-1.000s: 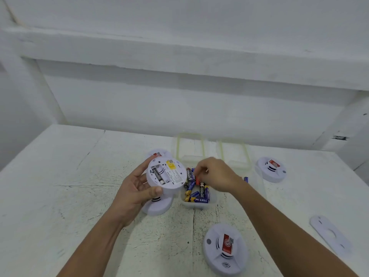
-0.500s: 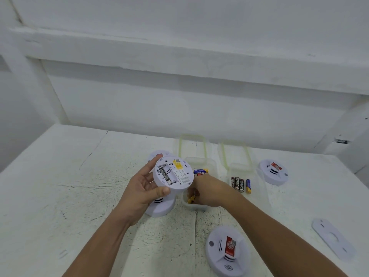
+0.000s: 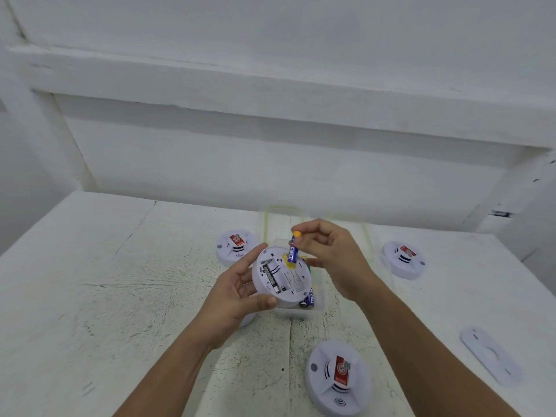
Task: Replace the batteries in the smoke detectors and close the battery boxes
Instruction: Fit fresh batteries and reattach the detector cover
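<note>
My left hand [image 3: 237,293] grips a round white smoke detector [image 3: 282,276] with its back turned up. Its battery bay lies open with one dark battery inside. My right hand [image 3: 331,260] pinches a blue and yellow battery [image 3: 293,249], upright, just above the detector's far edge. Under the detector stands a clear plastic box [image 3: 317,308] with more blue batteries [image 3: 310,299] partly hidden.
Three other smoke detectors lie face up on the white table: one at the back left [image 3: 236,246], one at the right [image 3: 404,260], one near me [image 3: 338,377]. A white mounting plate [image 3: 490,355] lies at the far right. A second clear box sits behind my right hand.
My right hand came up out of the battery box holding a blue and yellow battery and now holds it over the detector. The left hand has tilted the detector slightly.
</note>
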